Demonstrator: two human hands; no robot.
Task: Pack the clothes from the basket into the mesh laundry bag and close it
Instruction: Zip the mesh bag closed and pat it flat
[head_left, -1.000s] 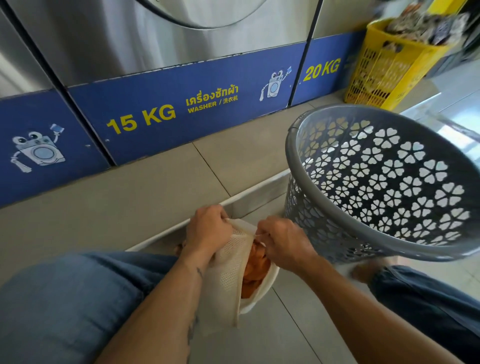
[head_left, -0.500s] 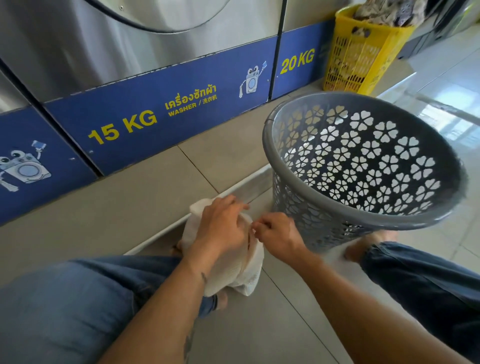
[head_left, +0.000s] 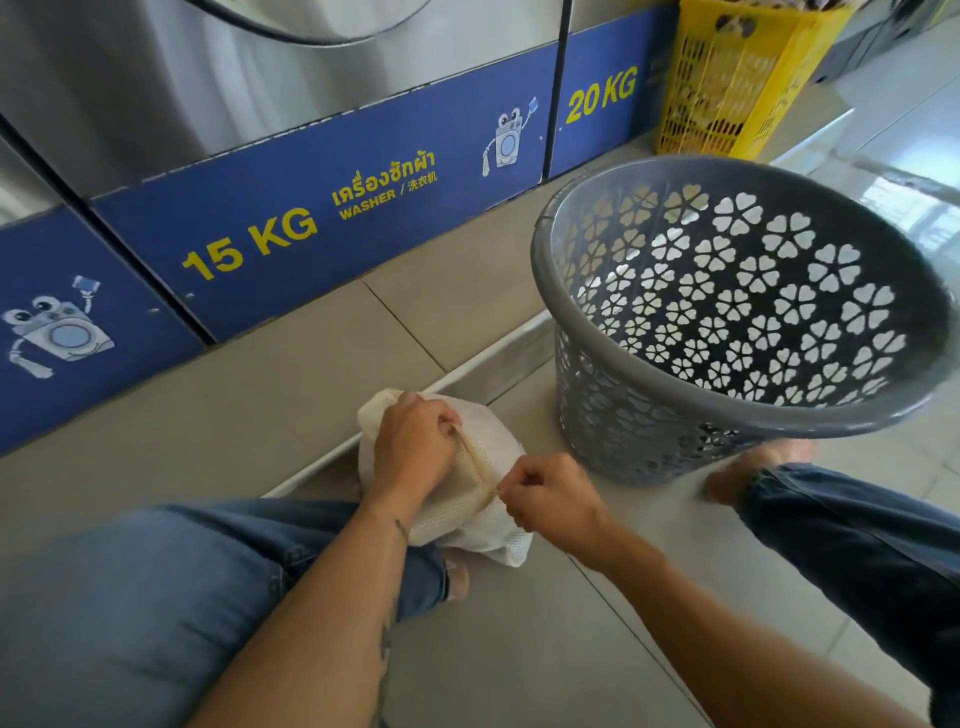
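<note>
Cream mesh laundry bag (head_left: 470, 506) is gripped by the left hand (head_left: 413, 447); its zip seam (head_left: 475, 460) runs from those fingers to the pinching right hand (head_left: 550, 501).

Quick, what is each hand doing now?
Left hand: grips the mesh bag.
Right hand: pinches the mesh bag at its seam.

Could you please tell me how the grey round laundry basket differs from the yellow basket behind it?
The grey round plastic basket has flower-shaped cutouts; the yellow plastic basket is boxy with narrow slots. The grey basket shows no clothes inside; the yellow one is heaped to the top. The grey basket stands close by on the floor; the yellow one sits farther off, by the 20 KG washer. Both are perforated plastic.
</note>
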